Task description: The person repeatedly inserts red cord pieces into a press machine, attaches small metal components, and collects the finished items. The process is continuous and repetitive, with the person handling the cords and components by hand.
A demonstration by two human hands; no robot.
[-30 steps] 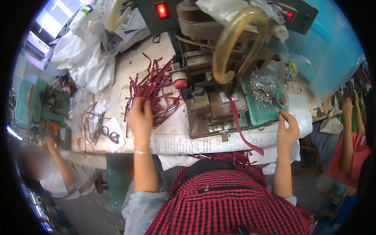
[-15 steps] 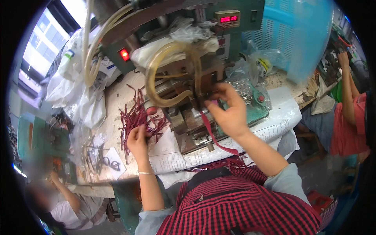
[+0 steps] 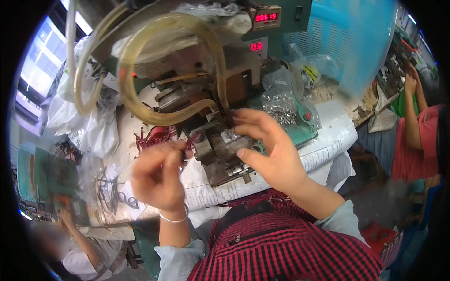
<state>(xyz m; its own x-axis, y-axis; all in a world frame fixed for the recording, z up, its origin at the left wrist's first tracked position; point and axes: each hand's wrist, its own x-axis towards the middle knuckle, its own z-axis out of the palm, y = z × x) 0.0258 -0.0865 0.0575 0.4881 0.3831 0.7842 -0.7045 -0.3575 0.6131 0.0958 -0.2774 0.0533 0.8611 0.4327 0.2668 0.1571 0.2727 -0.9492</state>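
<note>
In front of me stands a bench press machine (image 3: pixel 211 161) with a metal die block and a thick yellowish clear hose (image 3: pixel 126 70) looping over it. My right hand (image 3: pixel 276 159) is at the right side of the die block, fingers and thumb spread, holding nothing that I can see. At the left of the block, my left hand (image 3: pixel 161 175) is closed in a pinch, partly blurred. A short dark red strip (image 3: pixel 192 139) sticks out from its fingertips toward the machine. Behind that hand lies a pile of dark red strips (image 3: pixel 143 138), partly hidden.
A clear bag of small metal pieces (image 3: pixel 279 105) rests on the machine's green base, beside a red button (image 3: pixel 307 116). More red strips (image 3: pixel 262 197) lie along the bench's front edge. Other people work at left and right. A blue plastic crate (image 3: pixel 337 51) stands behind.
My left hand has moved up and right toward the machine, now with a strip. The long red strip that hung from the die is gone from there. My right hand's fingers have spread.
</note>
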